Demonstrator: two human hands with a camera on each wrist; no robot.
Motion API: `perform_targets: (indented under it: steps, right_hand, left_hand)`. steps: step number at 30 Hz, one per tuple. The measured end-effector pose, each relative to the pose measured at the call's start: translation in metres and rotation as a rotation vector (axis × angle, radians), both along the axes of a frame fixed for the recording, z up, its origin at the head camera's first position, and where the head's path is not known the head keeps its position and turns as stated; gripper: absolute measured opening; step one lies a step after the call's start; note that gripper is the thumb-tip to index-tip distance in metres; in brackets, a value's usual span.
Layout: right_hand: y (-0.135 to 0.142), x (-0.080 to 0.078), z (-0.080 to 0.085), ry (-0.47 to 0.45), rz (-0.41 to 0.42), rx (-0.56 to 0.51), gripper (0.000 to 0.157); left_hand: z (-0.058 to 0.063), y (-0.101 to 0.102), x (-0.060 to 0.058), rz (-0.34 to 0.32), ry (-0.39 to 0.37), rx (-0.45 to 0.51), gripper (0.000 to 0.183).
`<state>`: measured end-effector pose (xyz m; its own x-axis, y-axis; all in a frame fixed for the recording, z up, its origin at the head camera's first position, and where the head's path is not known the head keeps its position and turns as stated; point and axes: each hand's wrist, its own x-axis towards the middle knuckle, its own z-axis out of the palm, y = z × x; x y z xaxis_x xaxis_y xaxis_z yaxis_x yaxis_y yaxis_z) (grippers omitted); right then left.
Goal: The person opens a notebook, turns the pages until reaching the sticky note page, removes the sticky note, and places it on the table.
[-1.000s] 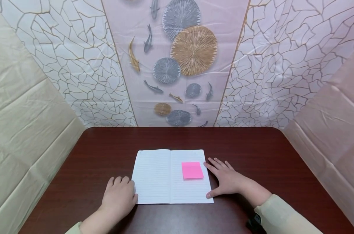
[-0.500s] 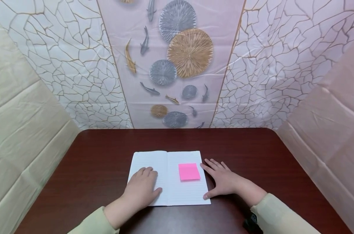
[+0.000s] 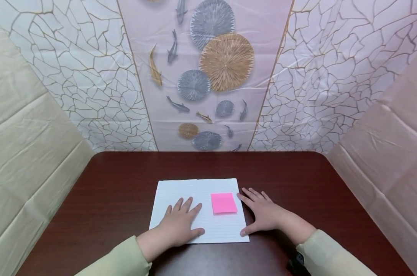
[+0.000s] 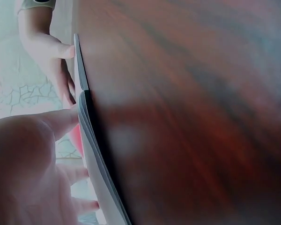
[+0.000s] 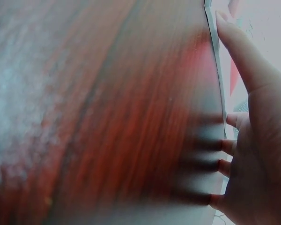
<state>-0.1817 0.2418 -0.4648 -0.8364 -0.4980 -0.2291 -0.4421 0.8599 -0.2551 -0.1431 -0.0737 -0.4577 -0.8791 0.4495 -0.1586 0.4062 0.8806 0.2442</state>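
Note:
An open lined notebook (image 3: 177,189) lies flat on the dark wooden table, its two pages facing up. A pink sticky note (image 3: 224,202) sits on the right page. My left hand (image 3: 179,226) rests with spread fingers on the left page, its thumb reaching across the centre fold. In the left wrist view its fingertips touch the paper, and the notebook's edge (image 4: 100,159) shows several layered sheets. My right hand (image 3: 265,214) lies spread at the notebook's right edge. Its thumb and index finger touch the page margin, while the other fingertips are on the table, as the right wrist view shows.
The brown table (image 3: 125,165) extends around the notebook on all sides. A patterned cloth backdrop (image 3: 208,96) hangs behind it, with beige cloth (image 3: 39,145) at the left and right. A dark device (image 3: 298,262) is worn at the right wrist.
My left hand has moved right from the notebook's left edge onto the left page, and its fingers have spread out. The right hand and the sticky note keep their places.

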Motion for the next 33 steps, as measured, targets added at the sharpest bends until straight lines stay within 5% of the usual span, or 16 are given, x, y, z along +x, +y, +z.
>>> perform_targets:
  steps: [19,33]
  right_hand:
    - [0.0041,0.0017,-0.0014,0.036,0.008,-0.027,0.124]
    - [0.0,0.0014,0.0033,0.214,0.035,0.011,0.092]
  left_hand:
    - [-0.0005,0.0019,-0.0021,0.004,-0.045,0.013,0.079]
    - [0.0035,0.0008,-0.0029,0.014,-0.054,0.014,0.079]
